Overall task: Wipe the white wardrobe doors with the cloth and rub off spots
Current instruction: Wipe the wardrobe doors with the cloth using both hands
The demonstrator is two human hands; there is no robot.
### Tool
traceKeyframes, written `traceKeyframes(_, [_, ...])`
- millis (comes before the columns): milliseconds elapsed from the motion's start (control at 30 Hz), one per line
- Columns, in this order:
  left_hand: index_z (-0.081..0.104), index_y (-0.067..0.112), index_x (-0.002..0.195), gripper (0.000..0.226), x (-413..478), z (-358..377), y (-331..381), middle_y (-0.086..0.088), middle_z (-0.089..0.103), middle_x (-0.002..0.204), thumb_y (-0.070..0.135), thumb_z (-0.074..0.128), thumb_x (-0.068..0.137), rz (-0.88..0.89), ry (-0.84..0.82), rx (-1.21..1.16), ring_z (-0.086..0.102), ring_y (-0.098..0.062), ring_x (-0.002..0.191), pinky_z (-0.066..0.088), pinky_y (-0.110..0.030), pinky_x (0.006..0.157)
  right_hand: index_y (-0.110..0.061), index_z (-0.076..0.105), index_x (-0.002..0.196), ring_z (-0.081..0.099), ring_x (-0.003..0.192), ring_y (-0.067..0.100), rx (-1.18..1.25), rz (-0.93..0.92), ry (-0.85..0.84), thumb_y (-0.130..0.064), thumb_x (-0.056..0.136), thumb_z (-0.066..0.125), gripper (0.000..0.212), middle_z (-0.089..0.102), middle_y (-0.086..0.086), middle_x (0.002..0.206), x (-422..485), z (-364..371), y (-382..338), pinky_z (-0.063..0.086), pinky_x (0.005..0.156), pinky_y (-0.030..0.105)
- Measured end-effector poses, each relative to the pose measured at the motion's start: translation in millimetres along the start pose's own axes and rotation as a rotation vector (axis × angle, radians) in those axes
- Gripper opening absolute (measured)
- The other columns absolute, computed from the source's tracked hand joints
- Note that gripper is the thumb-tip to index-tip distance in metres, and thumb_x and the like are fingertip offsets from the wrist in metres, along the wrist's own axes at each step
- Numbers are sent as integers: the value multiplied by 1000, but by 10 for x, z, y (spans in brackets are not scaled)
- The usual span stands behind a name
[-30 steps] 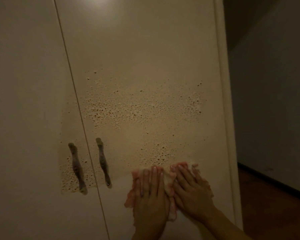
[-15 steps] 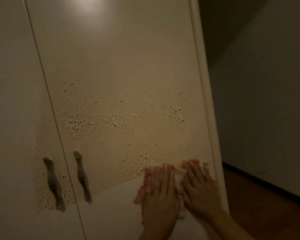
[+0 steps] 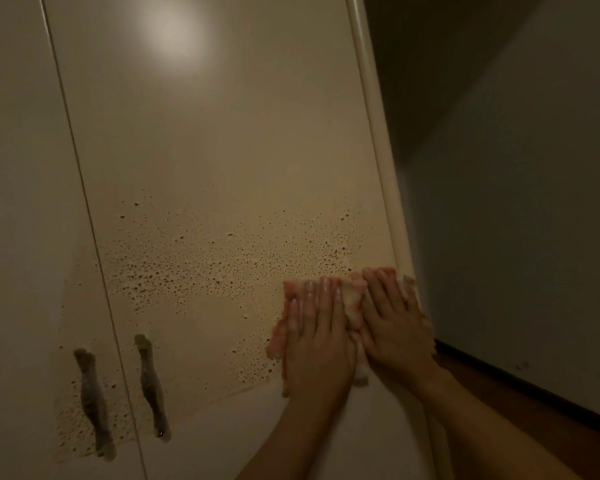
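As left hand (image 3: 317, 344) and right hand (image 3: 394, 327) press, cloth (image 3: 352, 303) spread sideways

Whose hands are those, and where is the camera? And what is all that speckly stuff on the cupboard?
There is no machine here, just a person's two bare hands. The camera sits on the person's head, so you see what they see: a white wardrobe door. The left hand and right hand lie flat, side by side, pressing a pink and white cloth against the door near its right edge. The brown spots are speckles waiting to be rubbed off. At the lower left is a dark handle, with a second handle on the neighbouring door.
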State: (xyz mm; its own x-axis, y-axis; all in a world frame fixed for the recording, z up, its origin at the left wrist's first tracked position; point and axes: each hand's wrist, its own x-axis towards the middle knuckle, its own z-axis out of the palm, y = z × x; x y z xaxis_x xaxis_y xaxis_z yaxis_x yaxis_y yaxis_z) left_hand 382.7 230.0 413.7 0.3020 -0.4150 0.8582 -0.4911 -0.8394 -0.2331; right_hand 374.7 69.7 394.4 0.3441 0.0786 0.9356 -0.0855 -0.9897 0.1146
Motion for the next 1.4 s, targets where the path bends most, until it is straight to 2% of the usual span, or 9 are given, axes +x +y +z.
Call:
traceKeyframes(67, [16, 8, 152, 68, 125, -61, -19, -12, 12, 160, 39, 29, 93, -9, 11, 3, 5, -32, 149, 10, -48, 118, -15, 14, 158, 4, 153, 27, -8, -2, -12, -44, 98, 34, 69, 6, 7, 166, 143, -52, 27, 11, 120, 57])
traceKeyframes(167, [13, 9, 152, 66, 324, -143, -80, -12, 9, 161, 40, 24, 96, -23, 43, 7, 3, -31, 149, 9, -48, 118, -17, 7, 158, -1, 153, 25, -15, -12, -10, -43, 100, 39, 71, 1, 7, 166, 373, -148, 45, 8, 120, 55])
traceKeyframes(300, [8, 10, 152, 66, 623, -263, -194, -11, 4, 161, 40, 27, 97, -41, 88, 20, -3, -29, 149, 8, -48, 119, -21, 2, 158, -8, 152, 22, -5, -2, 11, -45, 102, 32, 68, -1, 4, 165, 726, -286, 55, -6, 122, 45])
traceKeyframes(467, [4, 12, 153, 66, 1047, -466, -360, -10, 2, 162, 42, 20, 97, -61, 128, 25, -6, -28, 149, 3, -47, 121, -17, 12, 156, 8, 151, 25, 23, 24, 42, -47, 100, 26, 65, 14, 6, 164, 1230, -440, 57, 10, 120, 52])
traceKeyframes(667, [-2, 14, 153, 68, 1510, -752, -638, -8, -6, 162, 46, 18, 96, -66, 186, 56, -12, -25, 148, -4, -45, 121, -22, 7, 158, 6, 152, 26, 42, 39, 75, -48, 99, 21, 65, 12, 5, 166, 1799, -636, -14, 3, 122, 46])
traceKeyframes(867, [9, 16, 153, 68, 1764, -941, -885, -7, 5, 162, 45, 25, 94, -76, 267, 72, -2, -25, 149, -4, -45, 120, -24, 5, 159, 0, 152, 25, 47, 66, 89, -52, 101, 21, 66, 6, 3, 166, 2169, -715, -115, 2, 122, 50])
traceKeyframes(1033, [4, 17, 153, 68, 1619, -913, -942, -8, 0, 162, 47, 21, 95, -91, 252, 74, -6, -26, 149, -2, -47, 121, -25, -1, 158, -9, 151, 21, 111, 92, 88, -49, 104, 28, 66, -2, 1, 167, 2042, -647, -230, -4, 122, 47])
traceKeyframes(1200, [4, 17, 153, 67, 1228, -798, -967, -8, 0, 162, 44, 26, 96, -83, 226, 83, -6, -27, 149, -1, -46, 121, -30, -15, 155, -21, 149, 17, 155, 78, 35, -48, 105, 25, 66, -17, -4, 163, 1620, -552, -404, -6, 122, 47])
traceKeyframes(1400, [3, 16, 153, 67, 723, -649, -944, -10, -2, 162, 43, 27, 97, -75, 169, 88, -10, -27, 148, -1, -46, 121, -26, -15, 156, -20, 150, 19, 128, 79, -31, -49, 103, 20, 67, -14, 0, 165, 1092, -428, -596, -4, 122, 49])
